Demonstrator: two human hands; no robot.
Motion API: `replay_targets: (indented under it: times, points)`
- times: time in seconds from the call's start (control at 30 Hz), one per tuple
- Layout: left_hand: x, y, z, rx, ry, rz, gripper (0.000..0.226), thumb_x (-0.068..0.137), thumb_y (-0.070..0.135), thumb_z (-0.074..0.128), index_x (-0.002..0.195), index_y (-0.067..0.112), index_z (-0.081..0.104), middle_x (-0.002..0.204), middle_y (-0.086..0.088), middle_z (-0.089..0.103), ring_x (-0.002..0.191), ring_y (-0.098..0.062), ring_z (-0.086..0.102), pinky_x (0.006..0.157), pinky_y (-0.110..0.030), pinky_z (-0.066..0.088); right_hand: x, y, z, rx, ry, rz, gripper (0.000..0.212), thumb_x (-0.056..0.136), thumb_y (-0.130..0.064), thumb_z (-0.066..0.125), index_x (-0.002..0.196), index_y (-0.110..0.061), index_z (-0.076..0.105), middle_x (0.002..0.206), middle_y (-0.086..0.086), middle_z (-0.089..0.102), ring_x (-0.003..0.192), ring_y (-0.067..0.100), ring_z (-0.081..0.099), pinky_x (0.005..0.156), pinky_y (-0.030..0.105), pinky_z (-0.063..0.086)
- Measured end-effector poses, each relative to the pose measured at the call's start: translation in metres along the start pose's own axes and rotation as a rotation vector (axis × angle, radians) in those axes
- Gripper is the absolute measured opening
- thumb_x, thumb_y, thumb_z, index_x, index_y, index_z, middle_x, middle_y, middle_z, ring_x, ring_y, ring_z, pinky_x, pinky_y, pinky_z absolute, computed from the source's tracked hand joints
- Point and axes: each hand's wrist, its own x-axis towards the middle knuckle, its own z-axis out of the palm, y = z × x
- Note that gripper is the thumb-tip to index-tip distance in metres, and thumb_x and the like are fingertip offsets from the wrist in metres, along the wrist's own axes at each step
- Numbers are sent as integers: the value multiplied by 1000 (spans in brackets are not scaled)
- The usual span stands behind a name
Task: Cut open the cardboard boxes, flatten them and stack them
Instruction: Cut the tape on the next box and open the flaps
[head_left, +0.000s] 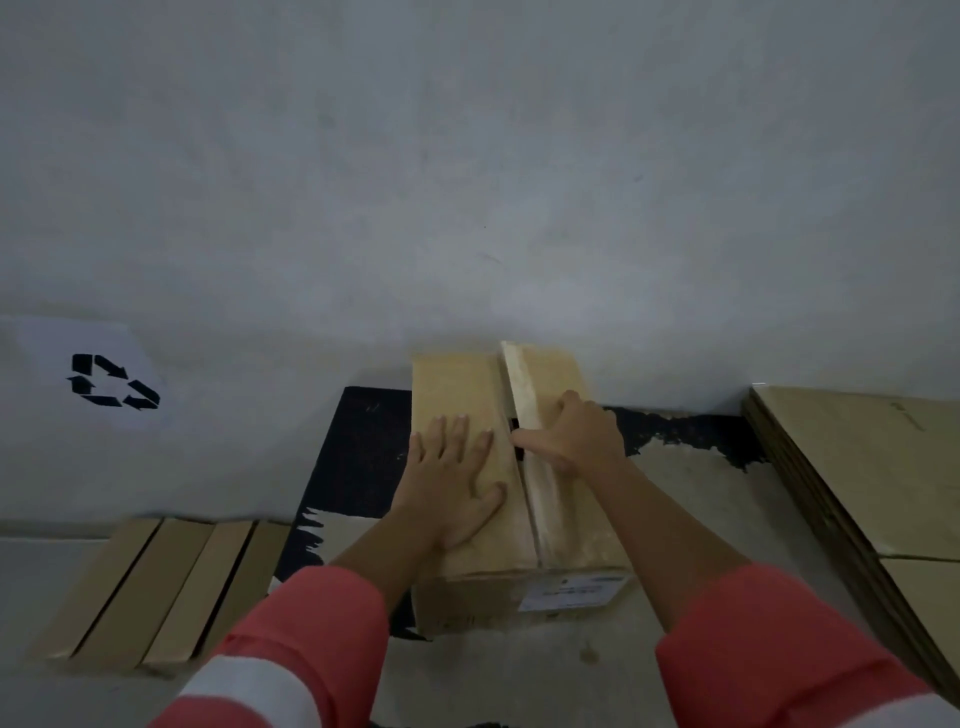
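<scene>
Sleeves come first, at 6 o'clock: a coral left sleeve (291, 639) with a white band and a coral right sleeve (769, 649), both bare forearms reaching up toward 12. Behind everything, a grey wall (467, 156) fills the upper half of the view. Below it runs a pale floor (701, 493) with a ragged black patch (358, 452) near the middle. At 3 o'clock lies a stack (857, 467) of flattened cardboard sheets, well apart from the hands. The box (457, 603), brown and standing on the floor against the wall, sits at the centre, just toward 5 o'clock, under both hands. At 8 o'clock a row (150, 592) of narrow brown cartons lies side by side. A white sign (111, 379) with black recycling arrows hangs on the wall at 9 o'clock. The left hand (449, 483) lies flat on the left flap (452, 379), fingers straight and slightly spread, thumb out toward the seam, palm pressing down. The right hand (576, 436) is curled over the right flap (561, 374) at its inner edge, fingers bent on top and thumb tip at the dark gap in the seam, so it grips that flap. Whether anything else sits inside that fist cannot be told. A pale tape strip (524, 395) runs along the seam between the hands. A white label (571, 592) is on the box's near face at 5 o'clock.
</scene>
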Motion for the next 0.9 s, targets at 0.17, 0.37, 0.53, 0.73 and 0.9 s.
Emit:
replay_targets:
  times: [0.17,0.37,0.53,0.73,0.9]
  points:
    - [-1,-9,1,14,-5,70,101,66,80,-15,153,28,-15,159,-7,-22,145,-32,-23,117,-50,-10,-13,9,-25,334,112,-9,54,82,-55,60,112,-10,62,110,11,64,99,28,59,81,31,43]
    - [1,13,-20,-182,-32,-89,116,63,97,23,153,26,11,162,-5,-8,148,-31,-12,113,-64,-2,-26,53,-76,815,-26,104,28,91,-34,53,83,-10,62,76,12,61,70,26,56,67,31,40]
    - [7,29,-39,-253,-152,-189,116,69,71,63,153,26,-3,161,-3,-13,147,-34,-11,107,-73,6,-19,83,-93,852,-1,165,26,96,-25,50,101,-3,63,106,22,66,83,27,59,75,34,45]
    - [-15,-2,-86,-795,92,-97,92,85,23,64,154,30,4,137,-4,44,101,-26,58,77,-42,52,-20,130,-83,194,256,33,39,97,-17,51,135,-9,46,134,19,46,118,36,49,93,38,42]
    - [-43,-52,-115,-745,198,-100,78,90,-1,57,153,23,16,141,-3,36,116,-26,51,84,-32,49,-28,124,-58,-475,408,-67,24,97,-18,44,113,-15,61,121,11,46,115,28,41,91,39,38]
